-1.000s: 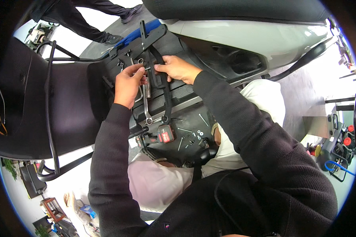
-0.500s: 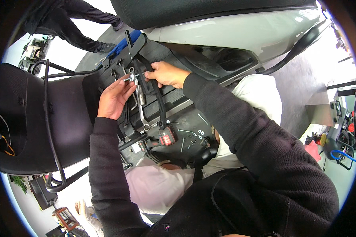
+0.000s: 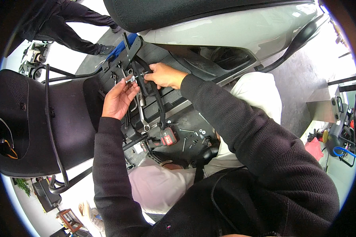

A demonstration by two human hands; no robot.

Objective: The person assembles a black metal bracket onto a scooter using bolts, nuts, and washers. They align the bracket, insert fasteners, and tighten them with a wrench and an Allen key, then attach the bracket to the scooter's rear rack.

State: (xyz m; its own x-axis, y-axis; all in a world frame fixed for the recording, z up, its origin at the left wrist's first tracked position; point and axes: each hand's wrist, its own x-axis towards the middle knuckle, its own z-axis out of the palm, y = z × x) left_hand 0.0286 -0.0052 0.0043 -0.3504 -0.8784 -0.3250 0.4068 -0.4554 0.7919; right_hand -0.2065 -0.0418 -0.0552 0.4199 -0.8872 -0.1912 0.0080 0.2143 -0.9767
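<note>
My left hand (image 3: 118, 100) pinches a silver bolt (image 3: 130, 80) between thumb and fingertips, beside a black metal frame (image 3: 161, 106) of tubes and flat plates. My right hand (image 3: 166, 75) is closed at the other side of that frame, its fingers round the tube; a small silver part shows at its fingertips, too small to name. Under the hands, a silver ring wrench (image 3: 142, 112) lies on the ribbed black footboard (image 3: 174, 94) of a scooter.
Near my legs on the floor lie a cordless power tool with a red and black battery (image 3: 169, 136), several bolts and washers (image 3: 202, 133). The scooter's grey body (image 3: 225, 31) is at the top, its black front panel (image 3: 73, 118) at left. Another person's legs (image 3: 75, 31) stand upper left.
My left hand has shifted slightly right with the bolt, which is now turned more level against the frame. My right hand stays at the frame.
</note>
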